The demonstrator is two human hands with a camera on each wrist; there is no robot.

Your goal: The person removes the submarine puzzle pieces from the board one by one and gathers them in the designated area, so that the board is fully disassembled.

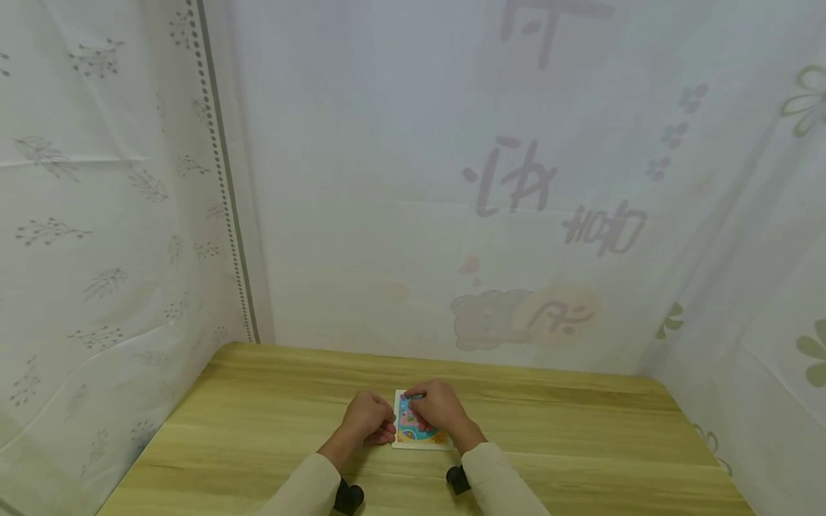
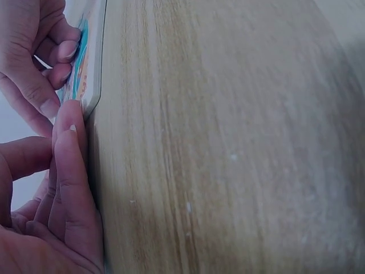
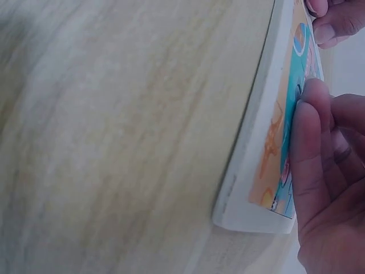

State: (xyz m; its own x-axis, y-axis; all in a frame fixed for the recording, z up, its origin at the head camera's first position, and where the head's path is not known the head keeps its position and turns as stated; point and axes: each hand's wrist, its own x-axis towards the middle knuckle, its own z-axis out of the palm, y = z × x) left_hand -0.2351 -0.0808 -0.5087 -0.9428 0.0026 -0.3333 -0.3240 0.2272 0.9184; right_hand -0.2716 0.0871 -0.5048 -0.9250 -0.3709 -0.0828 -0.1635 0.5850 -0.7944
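A flat white-rimmed board [image 1: 419, 446] with a colourful sea picture lies on the table, turquoise with an orange starfish. My left hand [image 1: 371, 417] rests on the table at its left side. In the left wrist view, fingertips of that hand touch the board's rim [image 2: 94, 91] near a corner. Over the picture is my right hand [image 1: 442, 412], covering its upper right part. Fingertips of the right hand [image 3: 333, 171] touch the picture surface in the right wrist view; I see nothing lifted between them.
The wood-grain table [image 1: 290, 408] reaches out on all sides of the board. Behind it hangs a pale printed curtain [image 1: 387, 215], with another patterned curtain [image 1: 97, 251] along the left. Black wrist mounts [image 1: 348, 496] sit under the sleeves.
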